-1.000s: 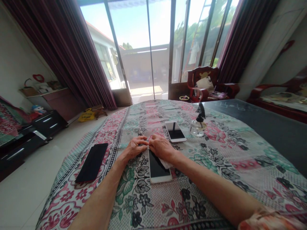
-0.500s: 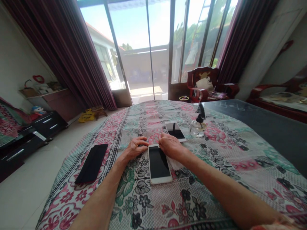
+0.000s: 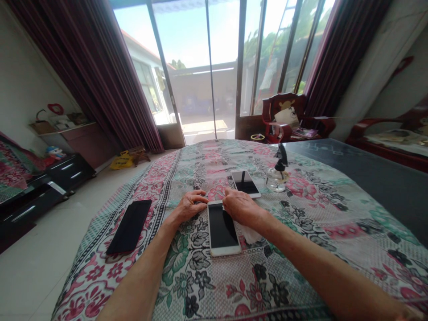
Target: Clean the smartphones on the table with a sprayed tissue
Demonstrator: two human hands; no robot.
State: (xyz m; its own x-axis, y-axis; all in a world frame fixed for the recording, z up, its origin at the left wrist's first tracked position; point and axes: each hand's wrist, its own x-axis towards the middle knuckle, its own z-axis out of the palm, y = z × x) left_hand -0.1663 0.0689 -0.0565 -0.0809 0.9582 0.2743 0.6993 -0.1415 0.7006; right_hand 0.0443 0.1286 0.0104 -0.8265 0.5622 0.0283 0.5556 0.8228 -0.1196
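Observation:
A white phone [image 3: 222, 228] with a dark screen lies face up on the flowered cloth [image 3: 294, 232] in front of me. My left hand [image 3: 190, 206] rests by its top left corner, fingers curled and touching the edge. My right hand [image 3: 241, 207] lies at the top right corner, fingers closed over a white tissue [image 3: 249, 232] that sticks out beneath the palm beside the phone. A second white phone [image 3: 245, 183] lies just beyond my right hand. A black phone [image 3: 130, 226] lies to the left, near the cloth's edge.
A small glass bottle with a dark top [image 3: 277, 174] stands right of the far white phone. Bare dark tabletop [image 3: 368, 174] lies to the right. A red wooden chair [image 3: 284, 113] and glass doors are behind; low black cabinets [image 3: 50, 178] stand on the left.
My right hand slid with the tissue from over the top of the near phone's screen to its right corner, uncovering the screen. My left hand barely moved.

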